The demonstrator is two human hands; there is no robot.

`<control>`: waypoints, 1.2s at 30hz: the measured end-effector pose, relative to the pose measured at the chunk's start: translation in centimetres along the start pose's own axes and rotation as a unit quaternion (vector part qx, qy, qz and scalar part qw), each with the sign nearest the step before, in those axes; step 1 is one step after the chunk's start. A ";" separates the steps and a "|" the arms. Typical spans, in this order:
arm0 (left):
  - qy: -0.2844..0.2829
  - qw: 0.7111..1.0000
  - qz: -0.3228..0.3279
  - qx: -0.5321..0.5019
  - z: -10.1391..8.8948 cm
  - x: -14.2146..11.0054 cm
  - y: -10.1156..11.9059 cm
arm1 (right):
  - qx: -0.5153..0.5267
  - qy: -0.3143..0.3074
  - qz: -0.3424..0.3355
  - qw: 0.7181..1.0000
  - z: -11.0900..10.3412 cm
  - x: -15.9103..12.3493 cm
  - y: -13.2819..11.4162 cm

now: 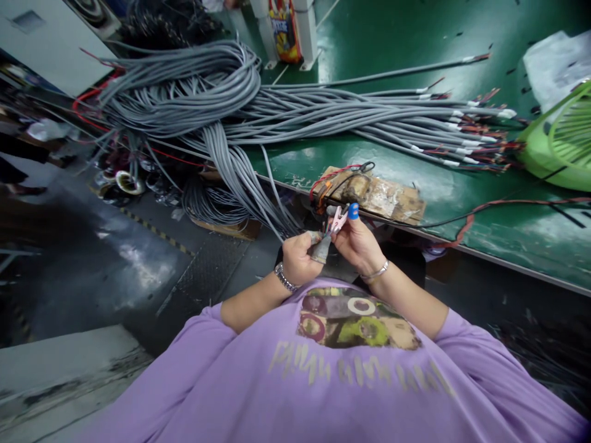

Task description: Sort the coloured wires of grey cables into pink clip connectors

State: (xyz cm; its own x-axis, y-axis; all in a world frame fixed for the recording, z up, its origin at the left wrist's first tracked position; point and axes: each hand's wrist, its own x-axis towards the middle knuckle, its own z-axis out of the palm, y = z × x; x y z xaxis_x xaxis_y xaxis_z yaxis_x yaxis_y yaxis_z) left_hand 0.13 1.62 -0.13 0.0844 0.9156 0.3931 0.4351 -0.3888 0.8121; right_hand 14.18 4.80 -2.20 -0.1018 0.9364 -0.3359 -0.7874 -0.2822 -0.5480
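In front of my chest, my left hand [301, 257] is closed around the end of a grey cable whose thin wires stick up. A grey cone-shaped piece [321, 250] shows at its fingers; I cannot make out what it is. Close beside it, my right hand [359, 245] pinches a pink clothes peg [338, 219], its tip at the wires. A blue finger cover [353, 211] sits on the right thumb. Just beyond both hands, a worn wooden block [392, 200] with red and black leads lies at the bench edge.
A large coil of grey cables [184, 92] lies on the green bench [392, 43], with stripped ends fanning right. Some strands hang over the front edge. At right stands a green fan [563, 138]. A red-and-black cord [471, 221] crosses the bench. More coiled cable [217, 206] lies below.
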 end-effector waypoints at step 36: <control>-0.045 0.963 -0.175 -0.198 -0.3 -2.0 -0.1 | -0.152 -0.077 0.033 0.985 -1.7 -2.8 0.9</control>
State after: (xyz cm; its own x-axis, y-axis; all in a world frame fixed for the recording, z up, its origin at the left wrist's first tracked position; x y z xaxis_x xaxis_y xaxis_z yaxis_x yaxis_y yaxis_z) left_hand -0.32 -0.19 -0.82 0.0801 0.9959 0.0410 0.0760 -0.0471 0.9960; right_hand 14.78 1.56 -3.00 -0.2557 0.9278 -0.2715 -0.5607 -0.3711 -0.7402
